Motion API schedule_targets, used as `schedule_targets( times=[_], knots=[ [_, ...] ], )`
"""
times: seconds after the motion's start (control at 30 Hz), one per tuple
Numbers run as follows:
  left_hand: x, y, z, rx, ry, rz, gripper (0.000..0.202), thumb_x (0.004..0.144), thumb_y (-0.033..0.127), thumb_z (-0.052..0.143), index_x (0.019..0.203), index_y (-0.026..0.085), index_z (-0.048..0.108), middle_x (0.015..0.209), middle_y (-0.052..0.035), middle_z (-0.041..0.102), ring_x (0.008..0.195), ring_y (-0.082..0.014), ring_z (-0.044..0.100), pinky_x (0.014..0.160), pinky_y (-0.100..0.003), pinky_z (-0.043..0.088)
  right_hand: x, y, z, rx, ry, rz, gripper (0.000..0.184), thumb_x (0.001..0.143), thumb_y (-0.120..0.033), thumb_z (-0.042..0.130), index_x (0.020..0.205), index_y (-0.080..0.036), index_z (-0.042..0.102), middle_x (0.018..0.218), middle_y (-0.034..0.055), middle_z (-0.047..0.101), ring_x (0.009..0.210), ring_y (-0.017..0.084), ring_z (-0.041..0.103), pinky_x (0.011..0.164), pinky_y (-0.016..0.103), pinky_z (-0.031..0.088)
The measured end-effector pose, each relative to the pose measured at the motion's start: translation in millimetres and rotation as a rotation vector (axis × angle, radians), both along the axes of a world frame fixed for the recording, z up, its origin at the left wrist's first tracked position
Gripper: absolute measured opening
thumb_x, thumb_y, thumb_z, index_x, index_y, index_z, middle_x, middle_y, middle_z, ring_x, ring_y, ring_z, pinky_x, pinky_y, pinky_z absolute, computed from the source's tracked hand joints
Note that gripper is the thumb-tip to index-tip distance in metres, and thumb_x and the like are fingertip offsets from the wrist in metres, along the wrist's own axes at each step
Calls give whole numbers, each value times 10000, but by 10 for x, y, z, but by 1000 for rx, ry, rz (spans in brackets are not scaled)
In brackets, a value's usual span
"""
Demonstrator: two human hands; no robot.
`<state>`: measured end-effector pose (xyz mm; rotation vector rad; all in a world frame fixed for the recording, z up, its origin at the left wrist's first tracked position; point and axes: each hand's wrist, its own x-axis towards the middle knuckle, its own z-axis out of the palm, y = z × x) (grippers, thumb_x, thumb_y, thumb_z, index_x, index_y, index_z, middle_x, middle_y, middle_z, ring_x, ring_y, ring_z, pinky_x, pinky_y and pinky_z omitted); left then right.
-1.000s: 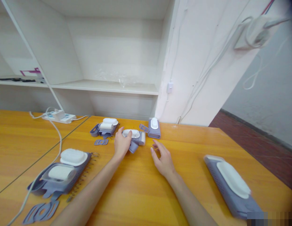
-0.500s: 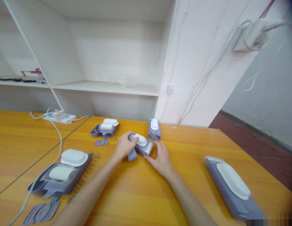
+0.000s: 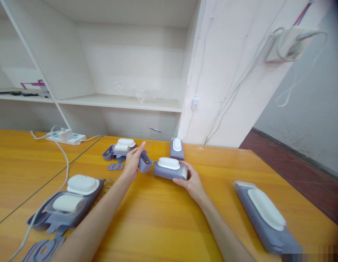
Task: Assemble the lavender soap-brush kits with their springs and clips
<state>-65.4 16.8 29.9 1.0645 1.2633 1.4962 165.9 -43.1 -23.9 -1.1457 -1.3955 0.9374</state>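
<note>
My left hand [image 3: 132, 162] is closed on a small purple cup-shaped piece [image 3: 145, 163], lifted a little off the orange table [image 3: 163, 218]. My right hand [image 3: 191, 181] grips the right end of a purple perforated box with a white oval brush top [image 3: 169, 168], which rests on the table between both hands. The cup piece and the box are apart by a small gap.
A similar purple box with white top [image 3: 176, 148] stands behind. Another set with parts [image 3: 120, 149] lies at the back left, one more [image 3: 68, 198] at the near left, and a long one [image 3: 264, 214] at the right. A power strip [image 3: 65, 136] and cable lie left.
The purple cup piece has come off the box: my left hand lifted it away to the left while my right hand took hold of the box and turned it flat.
</note>
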Motion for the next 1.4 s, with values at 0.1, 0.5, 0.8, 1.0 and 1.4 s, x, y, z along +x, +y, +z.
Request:
schedule_targets(
  times=[0.1,0.5,0.8,1.0,1.4],
  knots=[
    [-35,13,-45,-127,-73,-152,520,649,632,619,790,132,642,715,-41,652,503,-107,540,489,-224,403,82,0,26,-88,238,111,699,555,-232,794,1190,-254,502,1082,22,602,925,219,565,796,326,449],
    [225,-80,-321,-214,118,-554,451,665,567,650,740,124,693,664,-35,639,558,-111,511,520,-215,349,33,-14,43,-126,700,2,598,618,-173,708,1178,-282,532,1054,-23,599,948,150,555,801,248,432],
    [271,-160,-248,-46,164,-590,367,671,522,655,726,159,664,679,-4,607,629,-124,524,573,-210,367,6,45,-31,-203,727,-200,637,645,-286,646,1248,-246,445,1020,2,643,840,164,603,705,278,489],
    [281,-177,-152,50,240,-586,339,698,492,644,763,163,693,738,-8,649,704,-143,564,654,-225,401,-5,59,-26,-246,784,-196,541,675,-290,659,1194,-297,506,1116,-16,622,873,163,600,668,285,512],
    [-51,3,183,72,270,-199,473,728,603,561,743,137,637,627,-54,661,439,-118,521,438,-220,355,278,189,-66,-113,1071,-398,257,720,-296,592,966,-225,608,925,-36,682,812,140,625,674,260,494]
  ],
)
